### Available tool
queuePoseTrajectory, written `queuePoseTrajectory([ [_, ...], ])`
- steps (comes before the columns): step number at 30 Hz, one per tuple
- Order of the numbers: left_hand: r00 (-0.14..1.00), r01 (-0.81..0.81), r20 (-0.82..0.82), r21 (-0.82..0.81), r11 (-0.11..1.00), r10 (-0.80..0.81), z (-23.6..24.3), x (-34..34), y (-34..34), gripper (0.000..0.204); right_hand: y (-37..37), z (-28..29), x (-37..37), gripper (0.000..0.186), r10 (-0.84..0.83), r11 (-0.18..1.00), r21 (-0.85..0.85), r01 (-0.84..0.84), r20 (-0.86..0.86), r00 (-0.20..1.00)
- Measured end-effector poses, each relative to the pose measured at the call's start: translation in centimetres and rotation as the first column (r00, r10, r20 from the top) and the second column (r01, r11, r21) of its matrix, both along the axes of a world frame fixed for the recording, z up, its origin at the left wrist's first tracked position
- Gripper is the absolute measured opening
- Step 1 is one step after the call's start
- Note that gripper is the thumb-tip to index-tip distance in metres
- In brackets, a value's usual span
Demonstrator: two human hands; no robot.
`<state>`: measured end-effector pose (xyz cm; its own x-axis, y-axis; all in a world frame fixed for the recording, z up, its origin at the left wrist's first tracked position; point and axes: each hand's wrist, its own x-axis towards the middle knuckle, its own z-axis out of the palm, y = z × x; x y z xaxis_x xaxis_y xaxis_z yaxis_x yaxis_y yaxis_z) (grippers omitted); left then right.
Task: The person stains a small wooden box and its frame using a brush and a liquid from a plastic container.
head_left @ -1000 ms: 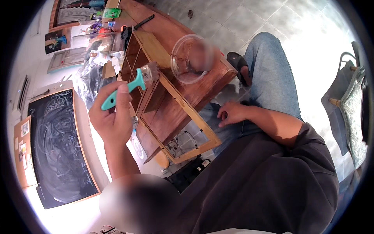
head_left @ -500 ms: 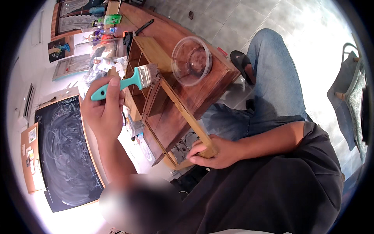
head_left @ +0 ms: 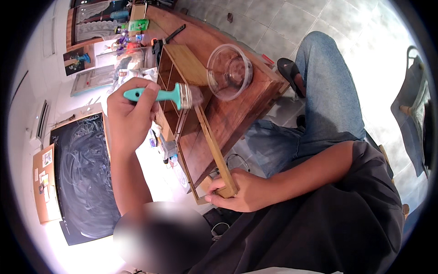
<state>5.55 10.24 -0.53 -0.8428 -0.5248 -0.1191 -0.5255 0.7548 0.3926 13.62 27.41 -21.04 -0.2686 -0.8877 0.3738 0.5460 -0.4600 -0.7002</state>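
Observation:
My left hand [head_left: 132,119] is closed on the turquoise handle of a paintbrush [head_left: 159,94], held level with its bristles pointing right. The blurred bristle tips are at the far end of a light wooden frame [head_left: 214,153]; whether they touch the wood I cannot tell. Around the near corner of that frame, my right hand [head_left: 246,189] is wrapped, keeping it tilted above the table's edge. A round clear plastic tub [head_left: 230,73], with something dark reddish-brown at its bottom, stands to the right of the brush.
On the reddish wooden table [head_left: 255,98] is a wooden box with compartments [head_left: 185,61], just behind the brush. Bottles and packets crowd the table's left side, among them a green pack [head_left: 138,25]. A chalkboard [head_left: 86,178] hangs at left. My jeans-clad leg [head_left: 331,86] is at right.
The brush has swung from slanting upward to about level, its bristles slightly lower and farther right. The near end of the frame has shifted left and down with my right hand. The whole view has shifted slightly.

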Motion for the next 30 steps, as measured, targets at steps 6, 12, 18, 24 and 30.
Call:
queuePoseTrajectory([
  [6,0.992,0.008,-0.124,-0.067,0.998,-0.016,-0.4,-1.7,-0.1,0.014,-0.7,0.6,-0.6,0.032,0.064,0.997,-0.030,-0.067,-0.113,0.992],
  [12,0.995,-0.020,0.095,-0.035,0.999,0.023,0.0,-1.4,1.0,0.014,-0.6,0.3,-0.4,0.042,0.112,0.994,0.018,-0.110,-0.164,0.980],
  [18,0.999,-0.017,0.046,-0.041,0.999,0.019,0.2,-1.1,3.2,0.014,-0.4,0.0,0.3,0.042,0.062,0.998,-0.030,-0.063,-0.048,0.997],
  [24,0.997,0.051,0.049,0.061,0.997,-0.054,0.7,1.4,4.6,0.011,-0.4,-0.6,0.8,0.041,0.058,0.998,-0.031,-0.059,-0.034,0.998],
  [30,0.990,0.143,-0.037,0.150,0.978,-0.139,2.7,3.3,6.3,0.013,-1.3,-1.7,2.2,0.039,-0.006,0.991,-0.132,0.013,0.051,0.999],
])
